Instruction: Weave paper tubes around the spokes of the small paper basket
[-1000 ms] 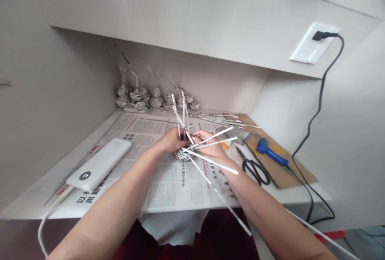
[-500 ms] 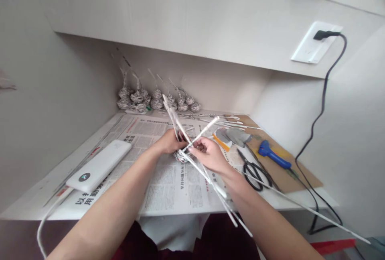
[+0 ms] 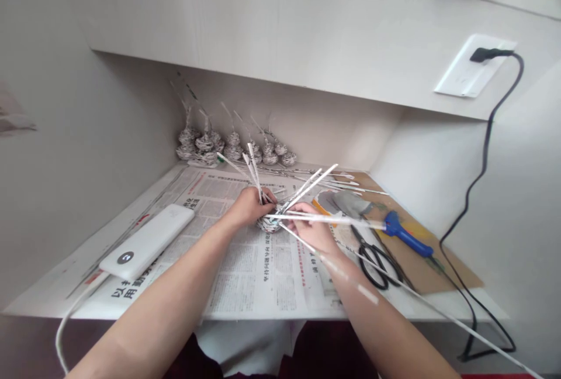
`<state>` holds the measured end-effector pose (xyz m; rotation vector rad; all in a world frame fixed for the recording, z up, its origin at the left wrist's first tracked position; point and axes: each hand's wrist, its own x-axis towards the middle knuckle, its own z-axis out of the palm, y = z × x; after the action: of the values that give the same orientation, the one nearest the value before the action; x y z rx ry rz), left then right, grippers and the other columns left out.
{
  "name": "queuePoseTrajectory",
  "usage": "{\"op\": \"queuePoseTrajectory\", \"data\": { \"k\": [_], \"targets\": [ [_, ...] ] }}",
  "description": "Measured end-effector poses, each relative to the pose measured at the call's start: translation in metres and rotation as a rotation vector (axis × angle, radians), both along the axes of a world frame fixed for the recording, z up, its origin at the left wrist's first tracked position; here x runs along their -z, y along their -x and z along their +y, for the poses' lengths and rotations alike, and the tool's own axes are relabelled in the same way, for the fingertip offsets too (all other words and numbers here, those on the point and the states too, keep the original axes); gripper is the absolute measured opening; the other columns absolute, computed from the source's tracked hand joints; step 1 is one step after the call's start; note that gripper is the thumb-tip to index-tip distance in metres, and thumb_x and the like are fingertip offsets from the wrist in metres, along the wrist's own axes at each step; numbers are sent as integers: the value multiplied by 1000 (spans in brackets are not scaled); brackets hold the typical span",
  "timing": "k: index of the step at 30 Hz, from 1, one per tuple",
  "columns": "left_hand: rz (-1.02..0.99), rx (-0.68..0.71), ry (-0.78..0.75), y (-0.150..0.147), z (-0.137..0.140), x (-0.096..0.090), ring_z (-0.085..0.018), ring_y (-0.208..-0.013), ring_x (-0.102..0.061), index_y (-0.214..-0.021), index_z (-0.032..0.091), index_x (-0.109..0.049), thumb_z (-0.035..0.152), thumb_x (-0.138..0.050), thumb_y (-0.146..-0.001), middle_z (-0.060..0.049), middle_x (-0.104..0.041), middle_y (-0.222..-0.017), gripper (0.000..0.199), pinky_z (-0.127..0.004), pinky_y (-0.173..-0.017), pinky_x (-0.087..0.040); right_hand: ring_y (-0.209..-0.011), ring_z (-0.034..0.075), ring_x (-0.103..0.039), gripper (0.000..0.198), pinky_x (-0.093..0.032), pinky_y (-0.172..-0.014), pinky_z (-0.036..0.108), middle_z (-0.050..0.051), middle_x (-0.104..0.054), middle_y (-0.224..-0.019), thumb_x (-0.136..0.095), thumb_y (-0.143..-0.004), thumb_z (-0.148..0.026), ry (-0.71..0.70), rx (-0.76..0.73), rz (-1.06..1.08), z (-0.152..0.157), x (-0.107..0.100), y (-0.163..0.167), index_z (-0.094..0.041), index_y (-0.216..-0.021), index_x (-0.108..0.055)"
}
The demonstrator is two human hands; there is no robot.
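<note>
In the middle of the table is a small round woven piece (image 3: 268, 225) made of rolled newspaper. My left hand (image 3: 252, 206) grips its left side, thumb bent over the top. Thin rolled-paper sticks (image 3: 312, 187) fan out from its top, some to the back and some to the right. My right hand (image 3: 312, 230) is at the right side with its fingers closed around the paper sticks where they leave the weave. One long stick runs right across my right wrist. The fingertips of both hands are partly hidden by the sticks.
Several finished woven paper gourds (image 3: 205, 144) stand at the back. A white power bank (image 3: 151, 238) lies left on newspaper (image 3: 245, 279). To the right are black scissors (image 3: 379, 265), a blue glue gun (image 3: 407, 235) on cardboard (image 3: 456, 268), and a black cord (image 3: 486, 133).
The paper sticks have spread apart: those that pointed toward me now point right and back. My right hand has moved slightly right and down. The view has shifted a little.
</note>
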<state>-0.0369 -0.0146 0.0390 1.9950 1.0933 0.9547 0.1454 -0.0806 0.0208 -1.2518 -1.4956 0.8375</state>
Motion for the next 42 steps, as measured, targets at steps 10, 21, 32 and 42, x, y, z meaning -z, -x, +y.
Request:
{"op": "queuePoseTrajectory", "data": {
  "k": [10, 21, 32, 42],
  "targets": [
    [1, 52, 61, 6, 3, -2, -13, -61, -60, -81, 13, -68, 20, -64, -63, -3, -69, -70, 20, -21, -57, -46, -62, 20, -59, 20, -32, -56, 28, 5, -68, -74, -48, -86, -24, -223, 219, -907, -5, -13, 11, -24, -101, -62],
    [26, -3, -6, 9, 10, 8, -12, -57, -58, -76, 14, -65, 15, -59, -59, 0, -65, -63, 17, -20, -54, -43, -78, 21, -58, 12, -34, -64, 30, 6, -66, -87, -51, -84, -19, -363, 200, -1126, 10, -22, 23, -23, -89, -61],
    [24, 16, -17, 7, 8, 7, -12, -61, -58, -78, 14, -67, 15, -57, -61, -1, -66, -67, 19, -20, -57, -44, -91, 24, -46, 7, -31, -78, 35, 5, -60, -85, -56, -79, -20, -508, 147, -1082, 11, -14, 9, -22, -76, -62],
    [28, 1, -30, 4, 6, 8, -13, -63, -58, -75, 15, -64, 16, -58, -62, -1, -66, -68, 14, -22, -60, -44, -83, 19, -52, 14, -38, -75, 29, 4, -58, -83, -52, -82, -15, -479, 53, -756, 18, -10, 1, -21, -80, -65]
  ]
}}
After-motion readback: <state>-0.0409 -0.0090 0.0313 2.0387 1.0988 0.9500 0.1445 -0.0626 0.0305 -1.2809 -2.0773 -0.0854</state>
